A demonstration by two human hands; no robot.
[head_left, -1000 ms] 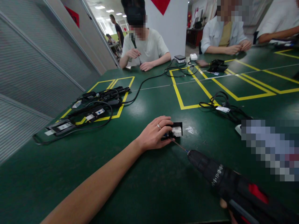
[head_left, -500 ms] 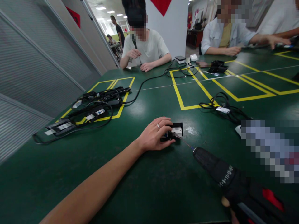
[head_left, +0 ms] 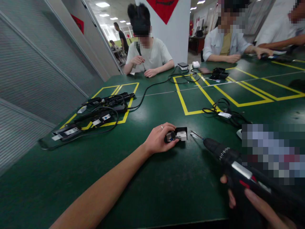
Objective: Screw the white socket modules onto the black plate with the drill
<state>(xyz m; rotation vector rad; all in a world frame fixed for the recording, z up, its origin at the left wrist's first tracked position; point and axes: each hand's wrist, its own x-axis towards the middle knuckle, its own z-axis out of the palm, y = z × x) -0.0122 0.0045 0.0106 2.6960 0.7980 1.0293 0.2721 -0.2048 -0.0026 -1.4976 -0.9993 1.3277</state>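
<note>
Two hands are at work over one green table; the left hand, with one ring on it, pinches one small black case between thumb and curved fingers; the case rests on the table in front of the wearer, and pale parts show inside its one open side; the right hand is wrapped around the handle of one power drill, which is black with red and grey parts; its single bit points at the case from the right, its tip just beside the case and apart from it.

To the left lies one heap of black devices with cables, too tangled to count; to the right lies one coiled black cable with one white label; farther off are one dark-topped device, one white block and one cluster of black parts.

Three co-workers sit around the table; the one opposite holds one thin tool; the second has one arm stretched towards the right; the third is cut off by the right edge.
</note>
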